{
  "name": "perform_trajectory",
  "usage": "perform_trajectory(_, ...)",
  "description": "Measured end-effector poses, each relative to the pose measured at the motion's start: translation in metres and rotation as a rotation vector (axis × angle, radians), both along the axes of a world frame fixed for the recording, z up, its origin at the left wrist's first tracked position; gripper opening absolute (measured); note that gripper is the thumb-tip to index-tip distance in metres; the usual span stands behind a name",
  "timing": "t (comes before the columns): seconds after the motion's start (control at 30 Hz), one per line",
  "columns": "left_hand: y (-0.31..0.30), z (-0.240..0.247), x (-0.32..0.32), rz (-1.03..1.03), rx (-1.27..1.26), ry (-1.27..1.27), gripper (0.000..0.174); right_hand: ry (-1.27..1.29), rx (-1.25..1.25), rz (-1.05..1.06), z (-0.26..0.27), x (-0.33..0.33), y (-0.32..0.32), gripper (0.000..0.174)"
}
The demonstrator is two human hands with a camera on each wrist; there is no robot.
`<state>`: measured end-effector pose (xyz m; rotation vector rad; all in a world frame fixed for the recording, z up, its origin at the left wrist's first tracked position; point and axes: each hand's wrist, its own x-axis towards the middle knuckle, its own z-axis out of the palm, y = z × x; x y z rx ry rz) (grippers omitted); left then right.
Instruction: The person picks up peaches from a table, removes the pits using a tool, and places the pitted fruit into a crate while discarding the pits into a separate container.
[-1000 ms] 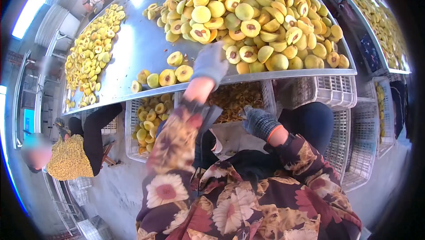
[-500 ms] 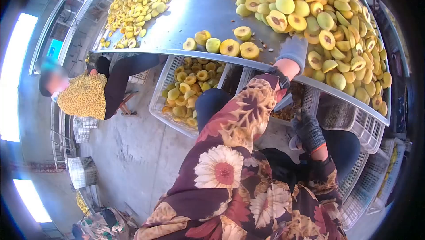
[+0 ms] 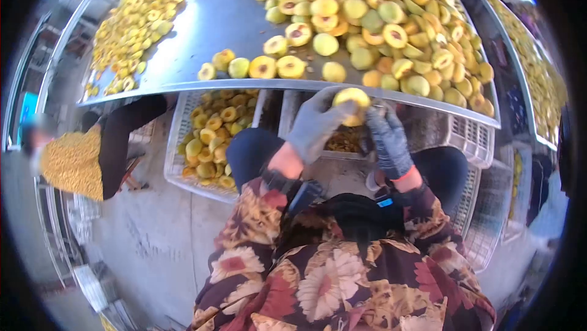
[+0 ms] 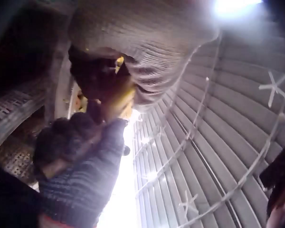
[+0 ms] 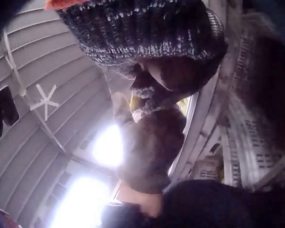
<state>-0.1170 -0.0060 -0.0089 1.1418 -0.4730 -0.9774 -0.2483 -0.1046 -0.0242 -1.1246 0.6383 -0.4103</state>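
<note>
My left hand (image 3: pixel 318 124), in a pale grey glove, holds a yellow fruit (image 3: pixel 351 100) just off the table's front edge. Against that fruit's right side is my right hand (image 3: pixel 391 144), in a dark knitted glove with an orange cuff. In the left wrist view, the right hand's fingers (image 4: pixel 69 137) are curled round a thin brownish handle (image 4: pixel 57 167); its far end is hidden. The fruit (image 4: pixel 121 102) is blurred there, below the left glove (image 4: pixel 147 42). Both gloves, right (image 5: pixel 152 33) and left (image 5: pixel 149 147), meet in the right wrist view.
A metal table (image 3: pixel 183 56) bears a large fruit pile (image 3: pixel 367 19), a row of fruit near its edge and a smaller pile (image 3: pixel 131 31) at left. Below stand a crate of fruit halves (image 3: pixel 211 141) and other crates (image 3: pixel 471 138). A seated person (image 3: pixel 76 163) is at left.
My left hand has come back from the tabletop beside the pile, now with a fruit in it. The right hand has risen to meet it. The head view has shifted.
</note>
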Motion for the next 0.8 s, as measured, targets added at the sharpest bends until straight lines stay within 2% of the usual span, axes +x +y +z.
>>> perform_trajectory(0.03, 0.002, -0.013, -0.003, 0.053, -0.040, 0.046, 0.051, 0.054, 0.052, 0.018, 0.011, 0.004, 0.007, 0.036)
perform_trajectory(0.07, 0.007, -0.020, -0.009, 0.036, -0.093, 0.136, 0.054, -0.007, 0.114, 0.064, 0.007, 0.005, 0.013, 0.036)
perform_trajectory(0.13, 0.013, -0.031, -0.011, 0.024, -0.101, 0.232, 0.063, 0.111, 0.079, 0.134, 0.013, 0.009, 0.023, 0.032)
perform_trajectory(0.17, 0.013, -0.036, -0.009, 0.024, -0.058, 0.242, 0.070, 0.095, -0.051, 0.130, -0.002, 0.011, 0.022, 0.031)
perform_trajectory(0.2, 0.014, -0.042, -0.008, 0.023, -0.016, 0.253, 0.078, 0.157, -0.330, 0.093, -0.018, 0.011, 0.019, 0.030)
perform_trajectory(0.27, 0.008, -0.046, -0.005, 0.078, 0.008, 0.306, 0.082, 0.277, -0.894, 0.016, -0.024, 0.011, 0.013, 0.030)
perform_trajectory(0.3, 0.007, -0.047, -0.003, 0.099, -0.022, 0.343, 0.075, 0.312, -0.968, 0.080, -0.022, 0.004, 0.010, 0.035)
perform_trajectory(0.37, 0.007, -0.050, -0.003, 0.137, -0.075, 0.419, 0.062, 0.527, -0.995, 0.277, 0.011, 0.004, 0.016, 0.036)
perform_trajectory(0.4, 0.007, -0.052, -0.004, 0.143, -0.092, 0.165, 0.061, 0.636, -0.999, 0.372, 0.018, 0.003, 0.018, 0.037)
perform_trajectory(0.43, 0.008, -0.054, -0.006, 0.147, -0.112, -0.091, 0.060, 0.556, -1.091, 0.359, -0.003, 0.002, 0.016, 0.042)
perform_trajectory(0.5, 0.008, -0.052, -0.009, 0.156, -0.123, -0.297, 0.057, 0.562, -1.089, 0.357, -0.010, 0.005, 0.015, 0.042)
perform_trajectory(0.53, 0.009, -0.047, -0.011, 0.160, -0.109, -0.246, 0.054, 0.564, -1.089, 0.360, -0.011, 0.007, 0.015, 0.042)
perform_trajectory(0.6, 0.012, -0.042, -0.012, 0.152, -0.055, -0.297, 0.049, 0.574, -1.066, 0.390, -0.013, 0.010, 0.015, 0.042)
perform_trajectory(0.7, 0.011, -0.041, -0.008, 0.143, 0.004, -0.454, 0.033, 0.562, -1.062, 0.419, -0.022, 0.014, 0.014, 0.042)
perform_trajectory(0.73, 0.009, -0.045, -0.009, 0.162, -0.014, -0.406, 0.029, 0.556, -1.066, 0.427, -0.024, 0.014, 0.014, 0.041)
perform_trajectory(0.8, 0.006, -0.049, -0.011, 0.195, -0.069, -0.294, 0.033, 0.500, -1.001, 0.414, -0.021, 0.016, 0.014, 0.041)
